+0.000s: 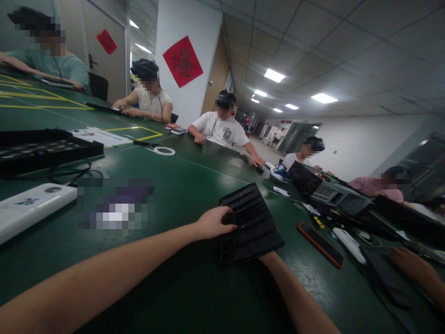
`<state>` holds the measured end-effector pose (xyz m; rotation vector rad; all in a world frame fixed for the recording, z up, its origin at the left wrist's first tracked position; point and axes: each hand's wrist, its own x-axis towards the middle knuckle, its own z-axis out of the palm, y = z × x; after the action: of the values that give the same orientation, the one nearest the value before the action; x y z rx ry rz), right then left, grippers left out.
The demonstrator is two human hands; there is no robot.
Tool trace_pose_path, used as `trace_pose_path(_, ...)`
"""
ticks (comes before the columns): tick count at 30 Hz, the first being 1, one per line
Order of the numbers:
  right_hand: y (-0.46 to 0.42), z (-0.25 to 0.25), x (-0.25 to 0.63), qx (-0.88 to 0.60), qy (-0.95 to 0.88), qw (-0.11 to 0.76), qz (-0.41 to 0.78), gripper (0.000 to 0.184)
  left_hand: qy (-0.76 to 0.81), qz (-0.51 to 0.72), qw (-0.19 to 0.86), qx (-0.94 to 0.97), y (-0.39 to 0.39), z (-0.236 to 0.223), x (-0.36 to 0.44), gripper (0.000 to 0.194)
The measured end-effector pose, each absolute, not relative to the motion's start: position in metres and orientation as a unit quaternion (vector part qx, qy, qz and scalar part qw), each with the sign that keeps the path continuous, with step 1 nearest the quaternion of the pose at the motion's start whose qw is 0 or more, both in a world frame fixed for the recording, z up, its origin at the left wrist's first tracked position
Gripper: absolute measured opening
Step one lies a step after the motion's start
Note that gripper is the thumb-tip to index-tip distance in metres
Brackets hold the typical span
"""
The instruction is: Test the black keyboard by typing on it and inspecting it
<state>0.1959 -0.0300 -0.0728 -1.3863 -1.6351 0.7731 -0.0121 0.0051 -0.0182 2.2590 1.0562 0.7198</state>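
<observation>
A black ribbed plastic tray point(253, 218) lies tilted on the dark green table point(181, 185) straight ahead of me. My left hand point(214, 222) rests on its left edge, fingers curled over the rim and gripping it. My right forearm point(295, 292) reaches up from the bottom of the view and passes under the tray's near corner. The right hand itself is hidden beneath the tray.
A red-cased phone point(320, 244) lies right of the tray. A white power bank point(31, 208), black cables and another black tray point(41, 150) sit at the left. Several seated people work along the far edge; one person's hand point(413, 266) reaches in at the right.
</observation>
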Motion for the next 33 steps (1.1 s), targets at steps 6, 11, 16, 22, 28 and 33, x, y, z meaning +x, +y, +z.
trace_pose_path(6, -0.03, -0.076, 0.193, -0.521, -0.688, 0.427, 0.268, 0.058, 0.393, 0.253, 0.188, 0.864, 0.011, -0.02, -0.012, 0.042)
trace_pose_path(11, -0.027, -0.062, 0.206, -0.554, -0.731, 0.363, 0.164, 0.046, 0.464, 0.272, 0.156, 0.829, 0.033, -0.02, -0.033, 0.041)
trace_pose_path(16, -0.017, -0.054, 0.236, -0.69, -0.669, 0.275, 0.027, 0.044, 0.642, 0.259, 0.089, 0.716, 0.081, -0.006, -0.077, 0.043)
trace_pose_path(22, -0.018, -0.056, 0.233, -0.747, -0.614, 0.244, -0.078, 0.053, 0.749, 0.179, 0.027, 0.637, 0.131, 0.019, -0.133, 0.042)
trace_pose_path(28, -0.018, -0.055, 0.23, -0.748, -0.604, 0.256, -0.102, 0.053, 0.77, 0.154, 0.015, 0.619, 0.155, 0.038, -0.162, 0.049)
trace_pose_path(33, -0.018, -0.056, 0.233, -0.752, -0.616, 0.229, -0.045, 0.054, 0.802, 0.088, 0.097, 0.582, 0.171, 0.039, -0.161, 0.048)
